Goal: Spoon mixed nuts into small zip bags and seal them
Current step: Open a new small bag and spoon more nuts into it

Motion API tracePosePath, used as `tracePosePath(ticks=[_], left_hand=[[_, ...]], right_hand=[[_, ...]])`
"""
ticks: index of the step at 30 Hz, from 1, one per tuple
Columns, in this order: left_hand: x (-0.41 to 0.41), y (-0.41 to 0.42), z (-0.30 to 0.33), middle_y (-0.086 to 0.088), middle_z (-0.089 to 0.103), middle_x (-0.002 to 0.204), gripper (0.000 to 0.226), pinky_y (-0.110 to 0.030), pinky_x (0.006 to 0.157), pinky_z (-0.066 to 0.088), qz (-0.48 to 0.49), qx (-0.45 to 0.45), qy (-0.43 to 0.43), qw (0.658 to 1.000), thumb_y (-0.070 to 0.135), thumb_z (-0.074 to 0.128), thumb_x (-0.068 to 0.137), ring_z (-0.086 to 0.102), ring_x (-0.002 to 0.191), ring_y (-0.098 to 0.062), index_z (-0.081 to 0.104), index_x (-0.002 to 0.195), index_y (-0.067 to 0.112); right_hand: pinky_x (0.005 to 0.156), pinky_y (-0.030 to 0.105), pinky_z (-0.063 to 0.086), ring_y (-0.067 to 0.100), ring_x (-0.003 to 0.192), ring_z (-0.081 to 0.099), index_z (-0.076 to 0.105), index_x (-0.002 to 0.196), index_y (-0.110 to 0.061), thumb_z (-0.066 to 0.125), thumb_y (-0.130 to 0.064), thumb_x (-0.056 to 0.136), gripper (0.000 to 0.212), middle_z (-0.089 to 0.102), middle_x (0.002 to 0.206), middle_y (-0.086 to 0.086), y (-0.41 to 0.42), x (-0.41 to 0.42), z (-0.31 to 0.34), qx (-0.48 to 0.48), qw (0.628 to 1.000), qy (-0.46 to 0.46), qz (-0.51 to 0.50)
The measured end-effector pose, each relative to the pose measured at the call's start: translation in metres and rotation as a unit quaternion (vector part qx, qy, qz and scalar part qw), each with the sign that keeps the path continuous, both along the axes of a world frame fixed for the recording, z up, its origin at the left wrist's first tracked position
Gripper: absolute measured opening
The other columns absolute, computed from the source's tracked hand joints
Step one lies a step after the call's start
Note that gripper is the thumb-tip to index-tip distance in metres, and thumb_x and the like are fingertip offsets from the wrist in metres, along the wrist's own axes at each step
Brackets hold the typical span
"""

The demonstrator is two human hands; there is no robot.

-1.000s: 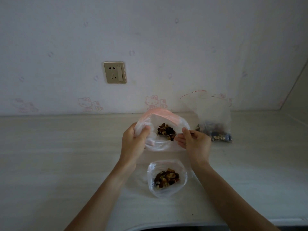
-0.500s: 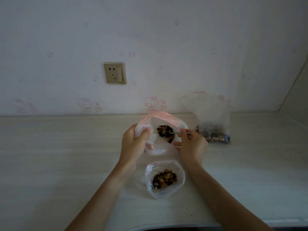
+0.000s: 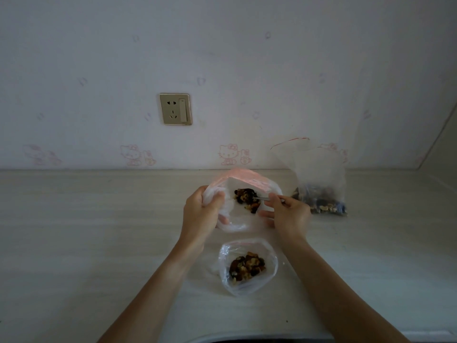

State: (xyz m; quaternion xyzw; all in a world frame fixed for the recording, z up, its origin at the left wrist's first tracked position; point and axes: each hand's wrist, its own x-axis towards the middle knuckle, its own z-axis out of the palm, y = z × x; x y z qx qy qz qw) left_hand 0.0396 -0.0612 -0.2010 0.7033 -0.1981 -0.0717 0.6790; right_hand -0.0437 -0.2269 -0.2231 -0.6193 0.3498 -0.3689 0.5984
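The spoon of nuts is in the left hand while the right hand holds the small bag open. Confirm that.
Hands are swapped. In the head view the right hand holds the spoon of nuts, while the left hand holds the small bag open.
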Motion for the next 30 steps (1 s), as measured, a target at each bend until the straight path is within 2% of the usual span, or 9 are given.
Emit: tracePosePath(ticks=[6, 10, 13, 17, 20, 22, 23, 27, 30], left_hand=[[0.003, 0.003, 0.0, 0.006, 0.075, 0.079, 0.013, -0.03, 0.054, 0.058, 0.009, 0.007, -0.028, 1.0, 0.033, 0.065, 0.1, 0.073, 0.056, -0.019, 0.07, 0.099, 0.021], [0.005, 0.005, 0.002, 0.009, 0.076, 0.083, 0.018, -0.034, 0.056, 0.06, 0.03, 0.003, -0.034, 0.999, 0.041, 0.067, 0.099, 0.074, 0.059, -0.019, 0.069, 0.102, 0.023], [0.008, 0.007, 0.003, 0.011, 0.075, 0.085, 0.024, -0.026, 0.056, 0.059, 0.057, 0.004, -0.046, 0.997, 0.048, 0.068, 0.097, 0.074, 0.062, -0.011, 0.069, 0.102, 0.024], [0.01, 0.017, -0.001, 0.01, 0.074, 0.095, 0.043, -0.022, 0.059, 0.058, 0.063, 0.06, -0.051, 0.995, 0.065, 0.067, 0.09, 0.073, 0.072, -0.003, 0.067, 0.11, 0.028], [0.009, 0.029, -0.006, 0.012, 0.071, 0.105, 0.059, -0.032, 0.071, 0.064, 0.058, 0.095, -0.025, 0.993, 0.075, 0.068, 0.082, 0.073, 0.081, -0.005, 0.064, 0.118, 0.029], [0.006, 0.038, -0.011, 0.013, 0.069, 0.109, 0.067, -0.04, 0.083, 0.063, 0.062, 0.12, -0.004, 0.991, 0.079, 0.069, 0.076, 0.072, 0.092, -0.009, 0.061, 0.121, 0.03], [0.004, 0.043, -0.013, 0.013, 0.068, 0.11, 0.069, -0.039, 0.084, 0.062, 0.063, 0.132, 0.003, 0.989, 0.08, 0.07, 0.075, 0.072, 0.094, -0.01, 0.059, 0.122, 0.03], [-0.012, 0.061, -0.021, 0.009, 0.068, 0.103, 0.058, -0.023, 0.07, 0.048, 0.095, 0.187, -0.007, 0.978, 0.073, 0.071, 0.08, 0.068, 0.091, -0.008, 0.057, 0.11, 0.025], [-0.03, 0.069, -0.025, 0.007, 0.07, 0.09, 0.041, -0.022, 0.065, 0.043, 0.073, 0.208, -0.04, 0.975, 0.066, 0.068, 0.086, 0.067, 0.084, -0.009, 0.064, 0.093, 0.026]], right_hand=[[0.058, 0.038, 0.062, 0.016, 0.065, 0.077, 0.074, 0.093, -0.017, 0.068, -0.024, 0.099, 0.011, 0.079, 0.084, -0.002, -0.002, 0.0, 0.007, 0.059, 0.998, -0.006, 0.021], [0.06, 0.036, 0.061, 0.018, 0.07, 0.078, 0.075, 0.096, -0.013, 0.069, -0.022, 0.098, 0.011, 0.08, 0.082, -0.001, -0.005, -0.008, 0.012, 0.092, 0.994, -0.015, 0.052], [0.056, 0.032, 0.061, 0.017, 0.071, 0.078, 0.075, 0.095, -0.013, 0.07, -0.022, 0.097, 0.011, 0.08, 0.08, -0.002, -0.006, -0.02, 0.017, 0.082, 0.994, -0.011, 0.071], [0.051, 0.026, 0.057, 0.017, 0.074, 0.079, 0.076, 0.098, -0.012, 0.071, -0.022, 0.097, 0.011, 0.081, 0.082, -0.001, -0.008, -0.042, 0.027, 0.066, 0.993, -0.013, 0.097], [0.053, 0.027, 0.057, 0.018, 0.077, 0.079, 0.076, 0.099, -0.011, 0.071, -0.022, 0.096, 0.013, 0.081, 0.085, 0.001, -0.01, -0.059, 0.036, 0.063, 0.992, -0.014, 0.112], [0.052, 0.026, 0.057, 0.02, 0.078, 0.079, 0.077, 0.099, -0.009, 0.071, -0.021, 0.096, 0.014, 0.081, 0.086, 0.004, -0.01, -0.071, 0.042, 0.059, 0.991, -0.018, 0.123], [0.051, 0.026, 0.057, 0.021, 0.079, 0.079, 0.077, 0.098, -0.009, 0.071, -0.021, 0.096, 0.014, 0.081, 0.087, 0.005, -0.01, -0.078, 0.045, 0.056, 0.99, -0.023, 0.13], [0.053, 0.025, 0.059, 0.024, 0.082, 0.079, 0.078, 0.098, -0.008, 0.07, -0.021, 0.097, 0.016, 0.08, 0.089, 0.009, -0.005, -0.105, 0.052, 0.045, 0.986, -0.032, 0.159], [0.056, 0.027, 0.061, 0.026, 0.083, 0.079, 0.077, 0.097, -0.006, 0.069, -0.021, 0.096, 0.017, 0.08, 0.09, 0.012, 0.0, -0.125, 0.053, 0.049, 0.982, -0.026, 0.181]])
